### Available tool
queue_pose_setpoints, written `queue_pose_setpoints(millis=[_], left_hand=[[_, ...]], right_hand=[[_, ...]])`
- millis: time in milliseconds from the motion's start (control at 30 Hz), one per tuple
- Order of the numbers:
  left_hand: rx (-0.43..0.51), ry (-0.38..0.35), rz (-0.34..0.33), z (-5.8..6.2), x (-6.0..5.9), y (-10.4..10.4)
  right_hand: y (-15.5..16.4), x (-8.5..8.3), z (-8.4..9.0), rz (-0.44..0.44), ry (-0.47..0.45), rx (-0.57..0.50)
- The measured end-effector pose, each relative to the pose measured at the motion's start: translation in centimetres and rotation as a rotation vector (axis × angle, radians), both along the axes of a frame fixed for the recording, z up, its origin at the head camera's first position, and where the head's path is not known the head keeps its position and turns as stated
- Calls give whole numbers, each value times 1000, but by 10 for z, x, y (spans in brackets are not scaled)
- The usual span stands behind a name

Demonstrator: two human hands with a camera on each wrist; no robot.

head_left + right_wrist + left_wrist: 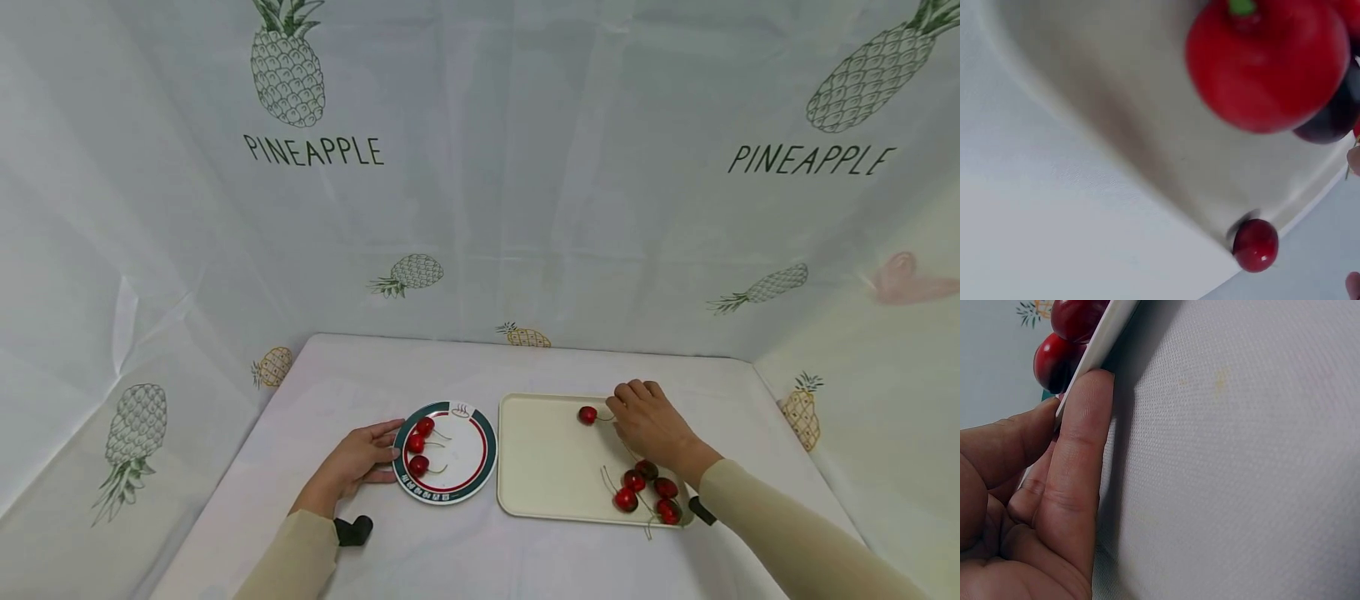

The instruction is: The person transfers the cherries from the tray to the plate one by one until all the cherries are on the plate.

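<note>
Two hands work: left hand point(360, 458) pinches the plate point(480, 454) rim steady, right hand point(651, 421) pinches a cherry point(587, 414) stem beyond its fingertips.

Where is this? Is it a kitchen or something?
Probably not a kitchen: more likely a small staged tabletop booth. A pineapple-print cloth hangs behind and beside a covered table, which holds only a plate and a tray of cherries.

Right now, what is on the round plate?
Three red cherries with stems lie on the plate, toward its left side. The left hand holds its rim; anything beneath the plate is hidden.
</note>
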State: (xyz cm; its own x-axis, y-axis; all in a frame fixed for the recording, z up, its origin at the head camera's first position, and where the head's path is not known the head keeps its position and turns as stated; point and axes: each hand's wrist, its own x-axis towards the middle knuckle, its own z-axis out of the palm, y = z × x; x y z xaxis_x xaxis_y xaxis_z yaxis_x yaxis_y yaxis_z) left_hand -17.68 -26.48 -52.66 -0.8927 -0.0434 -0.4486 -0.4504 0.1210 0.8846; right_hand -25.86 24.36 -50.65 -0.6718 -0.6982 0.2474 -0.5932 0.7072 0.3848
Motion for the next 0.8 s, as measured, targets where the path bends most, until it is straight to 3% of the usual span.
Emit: queue_pose_setpoints(millis=[433,800], left_hand=[[15,7,-4,1,0,0],[33,28,-17,-2,0,-2]], right_hand=[[9,-9,-8,42,41,56],[11,-14,-15,86,56,34]])
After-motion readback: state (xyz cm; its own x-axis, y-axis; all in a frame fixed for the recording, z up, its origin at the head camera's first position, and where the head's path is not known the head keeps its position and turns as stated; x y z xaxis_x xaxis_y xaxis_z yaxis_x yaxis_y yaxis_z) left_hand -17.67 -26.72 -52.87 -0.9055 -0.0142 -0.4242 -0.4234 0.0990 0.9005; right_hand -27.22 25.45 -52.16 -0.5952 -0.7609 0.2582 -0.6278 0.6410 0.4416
